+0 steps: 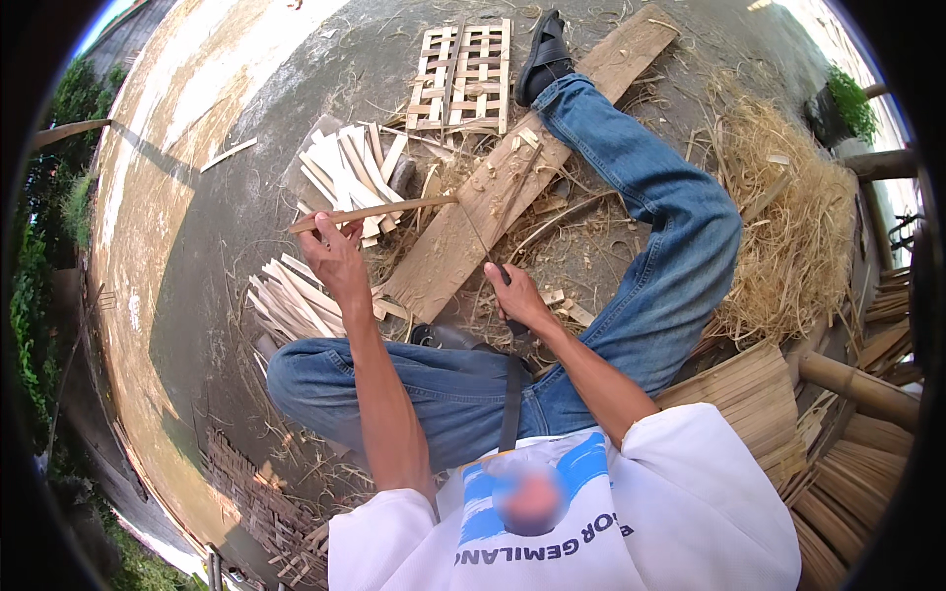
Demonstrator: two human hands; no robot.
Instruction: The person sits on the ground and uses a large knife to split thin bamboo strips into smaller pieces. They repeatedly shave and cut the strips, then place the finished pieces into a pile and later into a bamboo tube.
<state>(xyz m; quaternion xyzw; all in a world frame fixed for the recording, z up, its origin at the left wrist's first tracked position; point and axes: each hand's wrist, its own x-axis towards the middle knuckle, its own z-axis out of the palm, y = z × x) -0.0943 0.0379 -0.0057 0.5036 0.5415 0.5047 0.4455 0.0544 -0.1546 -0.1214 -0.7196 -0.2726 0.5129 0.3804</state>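
Note:
A thin bamboo strip (394, 207) is pinched near its left end by the fingers of my left hand (333, 258). Its far end reaches right, over the wooden plank (448, 241), and meets the tip of a knife. My right hand (519, 295) is closed round the dark handle of that knife (476, 231), whose narrow blade points up and left. The plank lies slantwise on the ground, strewn with small shavings. Below my left hand is a bundle of pale strips (296, 295), and a second pile of pale strips (345, 163) lies beyond it.
Beyond the plank lies a woven slatted lattice (458, 79). A large heap of straw-like shavings (778, 217) fills the right side. My bent legs frame the plank, one sandal (544, 57) beside its far end. Bamboo sheets (739, 404) and a thick pole (852, 386) are near my right.

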